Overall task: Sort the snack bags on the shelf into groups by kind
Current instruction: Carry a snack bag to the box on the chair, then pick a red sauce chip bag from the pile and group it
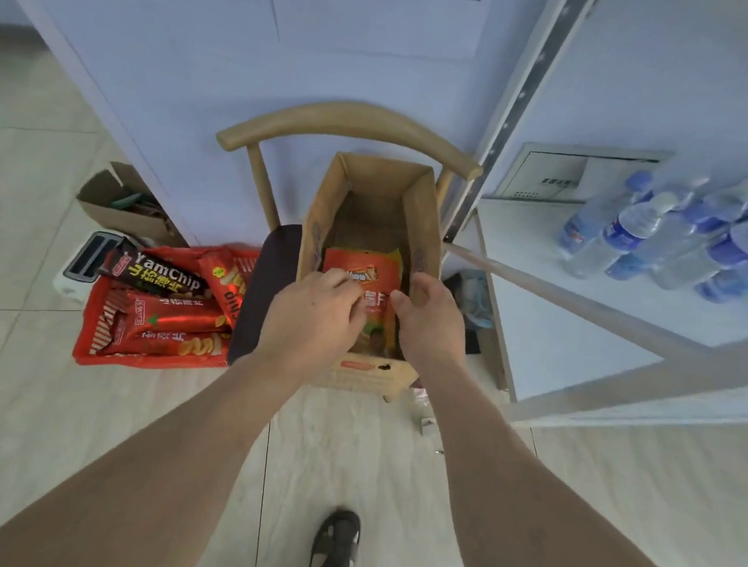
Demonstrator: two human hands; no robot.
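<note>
Both of my hands were inside the open cardboard box, which stood on the seat of a wooden chair against the wall. My left hand lay over the orange snack bag in the box, fingers curled down onto the bag's face; whether they actually pinched the packaging could not be determined from this angle. My right hand was beside it near the box's right wall, fingers loosely curved and thumb extended toward the bag, with nothing visibly held. The orange bag lay flat at the bottom of the box, its upper edge pointing toward the far wall, with further packets partly hidden beneath my hands. On the floor to the left of the chair was a pile of red YamChip packets lying on a red bag, one black YamChip packet on top. On the white shelf to the right stood a cluster of water bottles.
</note>
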